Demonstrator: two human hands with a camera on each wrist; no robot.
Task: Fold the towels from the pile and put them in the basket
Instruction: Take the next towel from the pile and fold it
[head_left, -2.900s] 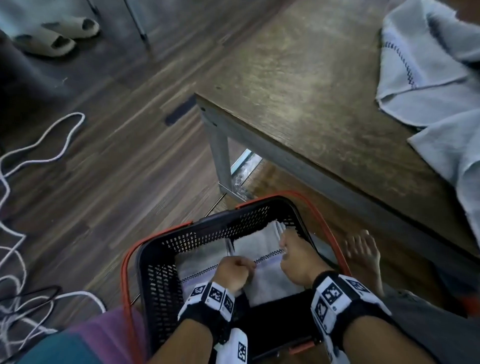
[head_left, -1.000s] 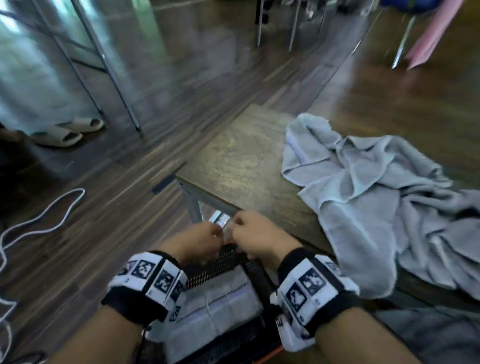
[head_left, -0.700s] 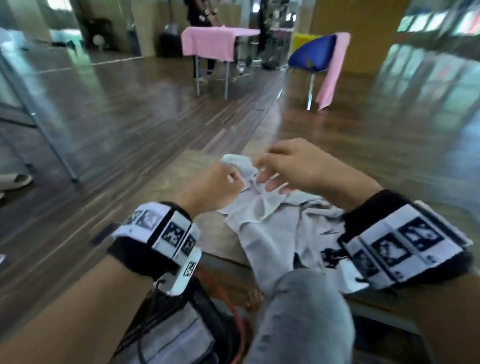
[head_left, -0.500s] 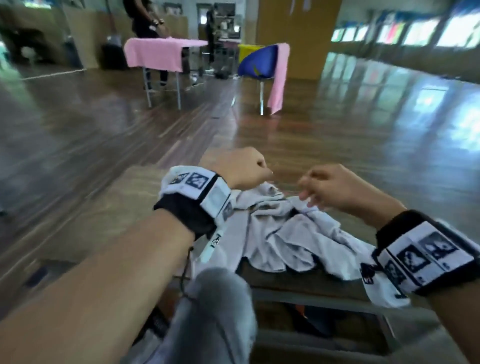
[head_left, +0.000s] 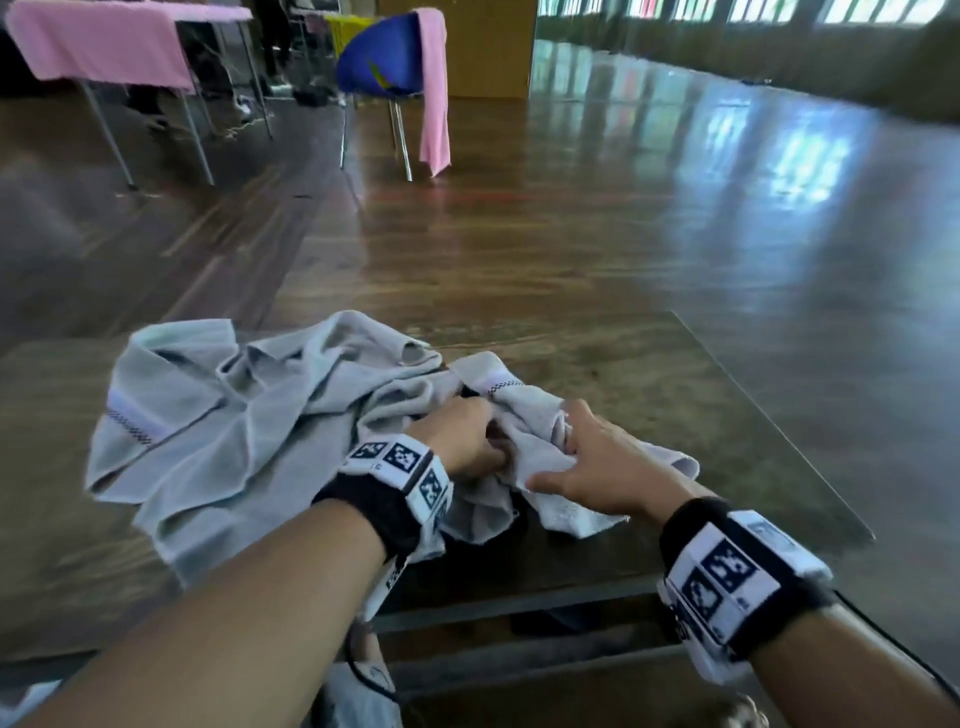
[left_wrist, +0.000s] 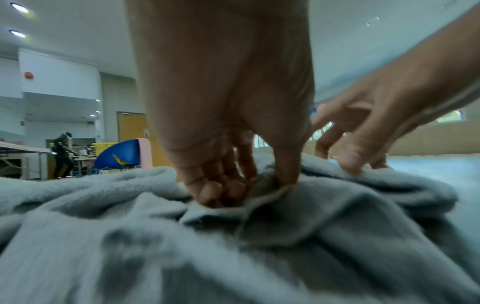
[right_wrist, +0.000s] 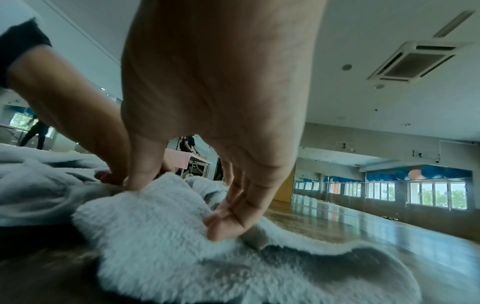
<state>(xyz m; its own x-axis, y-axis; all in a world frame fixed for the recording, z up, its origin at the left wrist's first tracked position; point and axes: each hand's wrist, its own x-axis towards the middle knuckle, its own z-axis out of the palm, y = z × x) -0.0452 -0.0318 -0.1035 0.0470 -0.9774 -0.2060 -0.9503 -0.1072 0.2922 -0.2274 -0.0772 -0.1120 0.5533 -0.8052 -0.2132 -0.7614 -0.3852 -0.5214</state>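
**Both hands into the pile, picking out the next towel**

Left hand (head_left: 462, 441): fingers curled down, thumb opposed, pinching a fold of grey cloth. The left wrist view shows this plainly, fingertips (left_wrist: 210, 192) buried in a ridge of towel; the head view shows only the knuckles, so the pinch itself is hidden there.

Right hand (head_left: 587, 467): just beside the left, on the same bunched towel (head_left: 540, 431). In the right wrist view the thumb presses one side of a fluffy hump and the fingers (right_wrist: 233, 207) bend onto the other side, so it grips the cloth, loosely. From the head view this looks like a flat palm resting on top.

Judgement: the two grips sit close together, probably to find an edge or corner of one towel and separate it from the rest before spreading it to fold.

Left of the grip and beyond it, the pile (head_left: 223, 415) lies crumpled, one checkered border stripe showing. Under everything, the table (head_left: 649, 395), bare to the right of the hands. The wrist views cannot show how far the pile extends; the head view does.

The basket is not in any view, so I cannot say where it stands.

Far beyond: a blue chair (head_left: 384, 57) draped with pink cloth, and a pink-covered table (head_left: 104, 41).
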